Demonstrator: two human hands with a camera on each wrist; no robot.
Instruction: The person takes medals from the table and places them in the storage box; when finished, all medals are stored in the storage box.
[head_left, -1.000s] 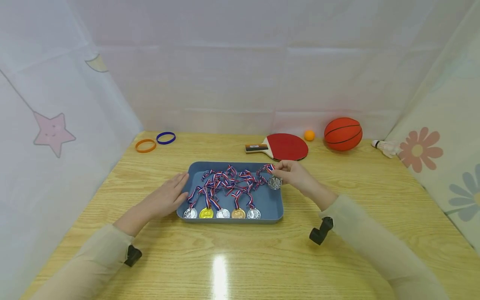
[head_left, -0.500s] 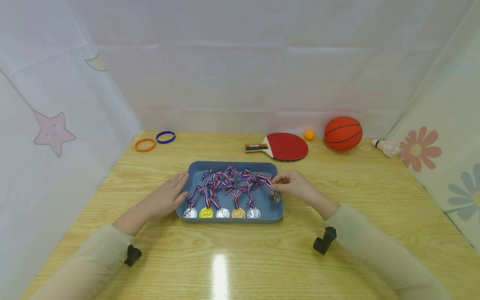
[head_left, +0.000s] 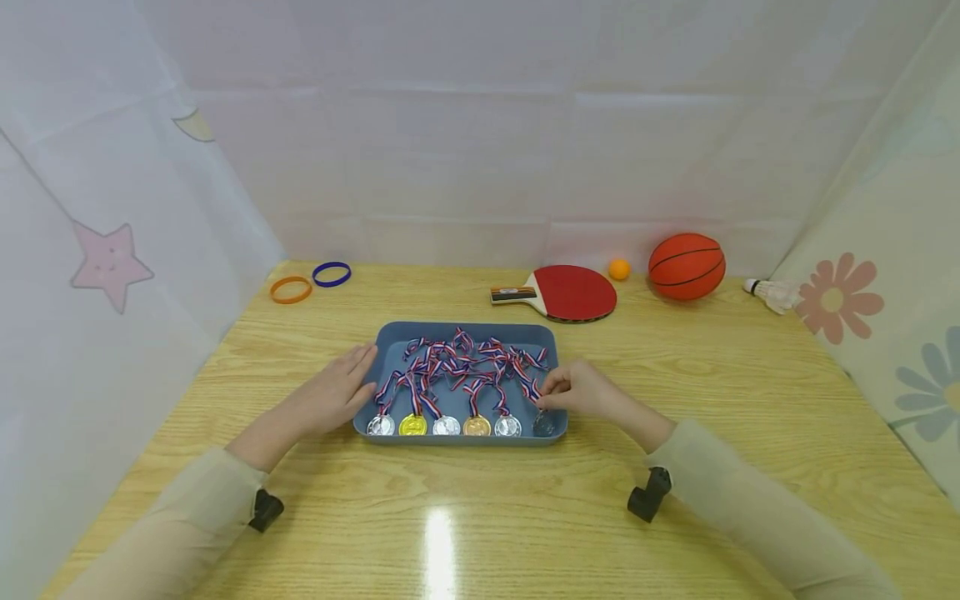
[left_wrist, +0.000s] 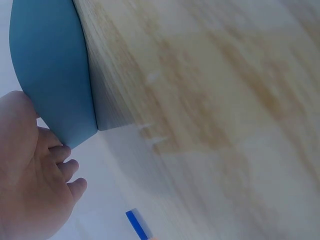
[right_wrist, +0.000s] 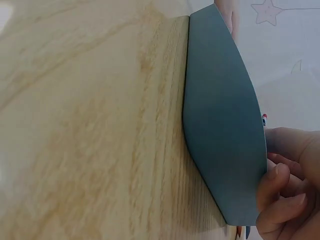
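Note:
A blue-grey tray (head_left: 457, 442) holds several medals on red, white and blue ribbons (head_left: 450, 367). Along its front wall lie silver medals, a gold medal (head_left: 412, 426) and a bronze medal (head_left: 477, 427). At the front right corner is a dark-looking medal (head_left: 543, 423); my right hand (head_left: 588, 390) pinches its ribbon close above the disc. In the right wrist view, the tray wall (right_wrist: 220, 110) hides the medal and the fingertips. My left hand (head_left: 330, 396) rests on the tray's left rim, fingers fairly straight; the left wrist view shows them along the wall (left_wrist: 55, 75).
Behind the tray lies a red table tennis bat (head_left: 573, 293), with an orange ball (head_left: 618, 269), a red toy basketball (head_left: 686, 267) and a shuttlecock (head_left: 772, 295) to its right. An orange wristband (head_left: 291, 290) and a blue wristband (head_left: 332, 274) lie at the back left.
My right hand has moved toward the tray's front right corner, lowering the medal from above the right rim to the end of the front row. The left hand has stayed in place.

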